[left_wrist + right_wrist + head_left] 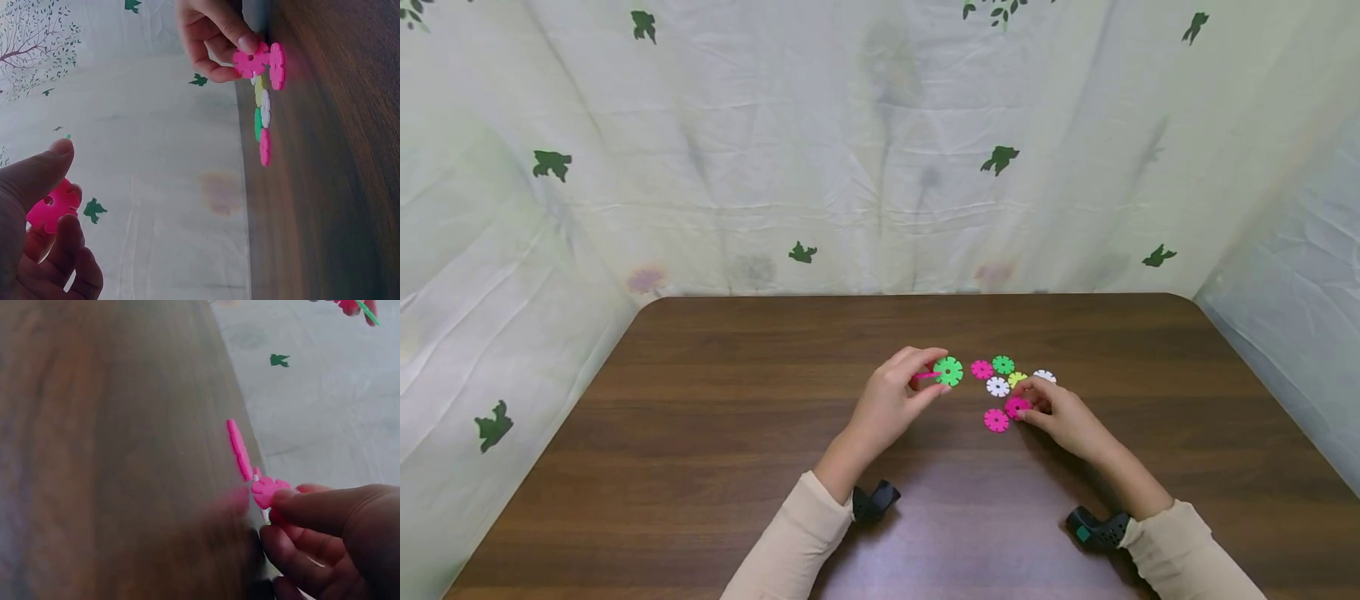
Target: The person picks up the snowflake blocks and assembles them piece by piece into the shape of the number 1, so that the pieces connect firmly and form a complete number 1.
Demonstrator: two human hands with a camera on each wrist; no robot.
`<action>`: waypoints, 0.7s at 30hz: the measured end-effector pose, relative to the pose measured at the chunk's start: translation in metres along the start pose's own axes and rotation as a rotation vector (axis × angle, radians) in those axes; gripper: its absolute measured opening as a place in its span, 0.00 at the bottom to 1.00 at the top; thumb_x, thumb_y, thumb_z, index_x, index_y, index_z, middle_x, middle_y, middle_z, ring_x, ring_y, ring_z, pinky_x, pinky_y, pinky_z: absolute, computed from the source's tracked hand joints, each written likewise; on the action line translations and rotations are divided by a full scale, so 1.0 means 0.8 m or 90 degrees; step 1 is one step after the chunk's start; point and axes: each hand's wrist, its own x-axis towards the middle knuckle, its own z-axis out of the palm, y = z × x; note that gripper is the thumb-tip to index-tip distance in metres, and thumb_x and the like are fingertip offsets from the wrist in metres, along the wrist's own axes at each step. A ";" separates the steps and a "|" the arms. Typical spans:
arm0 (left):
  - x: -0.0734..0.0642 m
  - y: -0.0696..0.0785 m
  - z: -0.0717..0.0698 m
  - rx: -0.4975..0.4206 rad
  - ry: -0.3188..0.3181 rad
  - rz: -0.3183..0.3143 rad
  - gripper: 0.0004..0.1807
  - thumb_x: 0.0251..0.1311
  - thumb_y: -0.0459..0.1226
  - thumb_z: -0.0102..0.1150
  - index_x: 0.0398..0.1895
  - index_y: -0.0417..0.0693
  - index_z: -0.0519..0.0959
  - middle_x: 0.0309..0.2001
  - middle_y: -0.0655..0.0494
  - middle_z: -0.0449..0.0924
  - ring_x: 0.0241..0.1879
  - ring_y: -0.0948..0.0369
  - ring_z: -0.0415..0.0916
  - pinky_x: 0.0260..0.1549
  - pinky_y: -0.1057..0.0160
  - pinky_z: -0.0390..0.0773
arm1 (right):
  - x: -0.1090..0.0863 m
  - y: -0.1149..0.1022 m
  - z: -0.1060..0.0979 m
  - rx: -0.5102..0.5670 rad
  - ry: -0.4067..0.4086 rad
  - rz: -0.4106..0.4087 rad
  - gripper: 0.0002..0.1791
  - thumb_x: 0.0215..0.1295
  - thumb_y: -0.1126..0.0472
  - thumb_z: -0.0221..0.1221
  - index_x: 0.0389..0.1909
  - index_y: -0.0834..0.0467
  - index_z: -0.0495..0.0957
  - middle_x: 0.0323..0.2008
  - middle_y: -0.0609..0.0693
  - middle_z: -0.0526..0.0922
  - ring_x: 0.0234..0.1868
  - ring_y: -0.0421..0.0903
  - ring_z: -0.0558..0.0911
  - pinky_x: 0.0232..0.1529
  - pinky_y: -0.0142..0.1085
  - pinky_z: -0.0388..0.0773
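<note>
My left hand pinches a green notched disc between thumb and fingers, off the tabletop. A pink notched disc is in the same grip and appears joined to the green one at an angle. My right hand pinches another pink notched disc between thumb and fingertips. Close beside it lies a flat pink disc. Just behind my right hand are a white disc, a yellow disc, a green disc, a pink disc and a partly hidden white disc.
All the loose discs lie on a brown wooden table, right of its middle. A pale cloth with green leaf shapes hangs behind the table and along both sides. Each wrist wears a black camera, one of them the left wrist camera.
</note>
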 end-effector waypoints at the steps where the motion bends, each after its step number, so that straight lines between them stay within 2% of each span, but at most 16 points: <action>1: 0.000 0.000 0.000 -0.001 -0.001 0.000 0.21 0.44 0.31 0.68 0.45 0.40 0.77 0.34 0.57 0.75 0.27 0.67 0.66 0.26 0.74 0.69 | 0.001 -0.001 -0.001 0.003 -0.002 -0.001 0.13 0.55 0.67 0.61 0.41 0.57 0.73 0.27 0.45 0.75 0.28 0.42 0.74 0.30 0.34 0.71; 7: 0.000 0.000 0.000 0.000 -0.001 0.002 0.20 0.44 0.30 0.68 0.44 0.42 0.77 0.34 0.57 0.75 0.28 0.67 0.67 0.27 0.74 0.69 | 0.006 -0.015 -0.008 0.033 0.014 0.003 0.14 0.55 0.69 0.60 0.43 0.60 0.72 0.30 0.49 0.76 0.30 0.45 0.77 0.30 0.34 0.74; 12: -0.001 -0.001 0.001 0.005 -0.001 0.005 0.19 0.44 0.31 0.68 0.44 0.42 0.78 0.34 0.57 0.75 0.27 0.67 0.67 0.26 0.74 0.69 | 0.010 -0.031 -0.015 0.077 0.047 -0.014 0.11 0.55 0.71 0.60 0.39 0.62 0.72 0.32 0.52 0.75 0.31 0.47 0.78 0.30 0.33 0.76; 21: -0.001 -0.001 0.003 0.009 -0.015 -0.002 0.19 0.45 0.32 0.67 0.44 0.42 0.77 0.34 0.58 0.75 0.25 0.63 0.68 0.25 0.74 0.69 | 0.016 -0.068 -0.022 0.093 0.074 -0.071 0.10 0.54 0.66 0.62 0.37 0.58 0.73 0.30 0.47 0.77 0.31 0.45 0.78 0.29 0.35 0.76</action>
